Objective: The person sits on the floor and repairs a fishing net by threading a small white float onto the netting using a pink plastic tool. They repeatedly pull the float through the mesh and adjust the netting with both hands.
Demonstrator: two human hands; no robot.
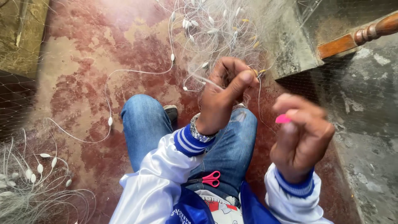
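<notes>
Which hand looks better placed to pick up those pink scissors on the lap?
Probably the right hand: it hangs nearer the scissors and holds only a small pink tool, while the left hand pinches the net line.

My right hand (302, 137) is blurred, and the small pink tool (283, 119) pinched in it shows only its tip, so I cannot tell its shape. The thread between my left hand (226, 93) and the right is too fine to trace. The scissors (209, 179) on my lap show pink handles; the blades are hidden under my sleeve. The net heap (29, 182) runs off the left edge.
</notes>
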